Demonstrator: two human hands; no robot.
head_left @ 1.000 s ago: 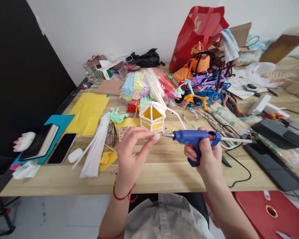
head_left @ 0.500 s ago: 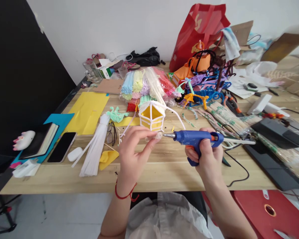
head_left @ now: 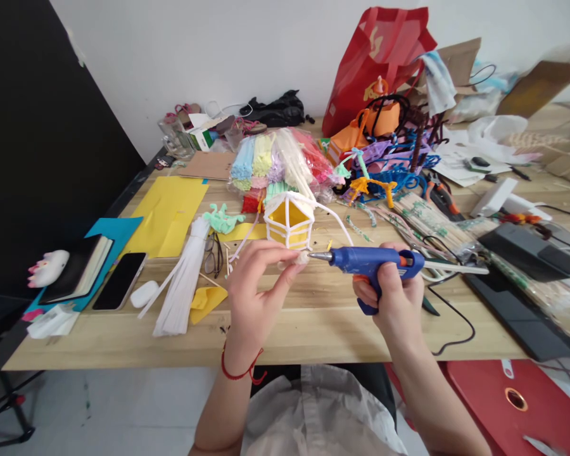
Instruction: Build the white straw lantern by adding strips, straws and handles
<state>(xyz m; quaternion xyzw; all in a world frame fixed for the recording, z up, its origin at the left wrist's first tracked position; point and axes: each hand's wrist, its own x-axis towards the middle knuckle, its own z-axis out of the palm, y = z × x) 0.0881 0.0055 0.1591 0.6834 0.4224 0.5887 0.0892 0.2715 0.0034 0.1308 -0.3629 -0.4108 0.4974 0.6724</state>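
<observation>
My right hand (head_left: 392, 301) grips a blue glue gun (head_left: 368, 261) by its handle, nozzle pointing left. My left hand (head_left: 259, 285) pinches a small pale bead-like piece (head_left: 302, 258) between thumb and fingertips, right at the nozzle tip. Just behind the hands on the wooden table (head_left: 313, 316) stands a small yellow lantern with a white pipe-cleaner frame (head_left: 289, 220). A glue stick pokes out of the gun's rear toward the right.
White pipe cleaners (head_left: 183, 285), glasses (head_left: 213, 255), a phone (head_left: 120, 280) and yellow paper (head_left: 171, 212) lie left. Bagged coloured pipe cleaners (head_left: 278, 161), a red bag (head_left: 375, 60) and craft clutter fill the back. Black devices (head_left: 527, 253) and the gun's cord lie right.
The nozzle tip has closed in on the small piece in my left hand. Both hands have stayed nearly in place.
</observation>
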